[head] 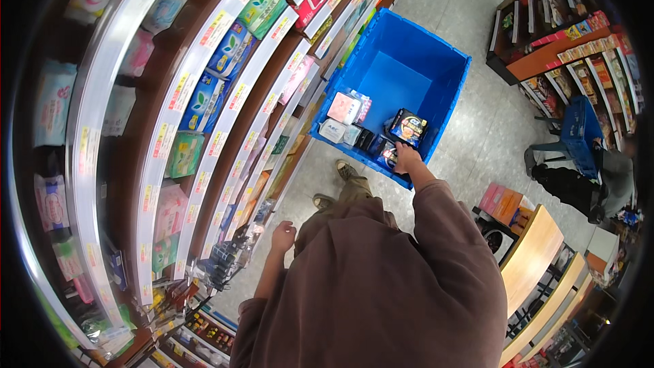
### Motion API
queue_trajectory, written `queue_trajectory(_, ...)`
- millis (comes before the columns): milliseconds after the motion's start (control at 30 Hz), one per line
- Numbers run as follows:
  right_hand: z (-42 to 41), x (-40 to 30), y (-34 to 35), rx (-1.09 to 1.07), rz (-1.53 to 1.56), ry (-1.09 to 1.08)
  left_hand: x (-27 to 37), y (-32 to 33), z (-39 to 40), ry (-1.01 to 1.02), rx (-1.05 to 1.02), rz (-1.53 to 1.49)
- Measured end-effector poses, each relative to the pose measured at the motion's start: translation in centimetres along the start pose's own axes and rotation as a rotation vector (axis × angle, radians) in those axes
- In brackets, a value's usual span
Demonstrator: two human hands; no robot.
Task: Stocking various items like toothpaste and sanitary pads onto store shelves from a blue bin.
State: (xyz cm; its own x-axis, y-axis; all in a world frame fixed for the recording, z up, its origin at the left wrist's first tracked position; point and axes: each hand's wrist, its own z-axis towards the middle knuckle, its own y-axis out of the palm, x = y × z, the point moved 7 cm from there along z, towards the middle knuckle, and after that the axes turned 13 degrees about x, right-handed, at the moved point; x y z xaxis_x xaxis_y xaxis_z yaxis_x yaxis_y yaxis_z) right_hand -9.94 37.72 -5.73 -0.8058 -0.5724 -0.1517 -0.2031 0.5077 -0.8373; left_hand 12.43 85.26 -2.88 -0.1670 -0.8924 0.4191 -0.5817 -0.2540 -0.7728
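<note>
My right hand (409, 158) reaches over the near rim of a blue plastic tote (398, 72) on the floor. Its fingers grip the end of a small dark printed package (387, 155) inside. Just beyond it lies a larger black package (409, 127) with a bright round picture. Toward the tote's left side are a pink-and-white pack (343, 107), a white pack (332, 131) and some smaller dark packs (364, 139). My left hand (283, 236) hangs low beside my body, fingers curled, with nothing in it.
Store shelving with price strips (168, 128) runs along my left, holding wrapped packs (206, 102). To the right are a snack shelf (577, 69), a blue crate (580, 133) on a stool, pink and orange boxes (503, 204) and a wooden tabletop (534, 260). My shoes (346, 169) stand near the tote.
</note>
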Motion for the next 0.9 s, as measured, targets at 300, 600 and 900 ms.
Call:
queue_trajectory(300,-3.7,-1.6,-2.9,0.286,0.069,0.096,-5.7,0.7,-1.1,0.056,-0.001,-0.097)
queue_trajectory(600,-5.6,-0.6,-5.8,0.438,0.124,0.223,-12.4,2.0,-2.7,0.077,-0.108,0.086)
queue_trajectory(900,1.7,2.9,-7.7,0.497,0.164,0.221,-12.3,5.7,1.3,0.145,-0.094,0.119)
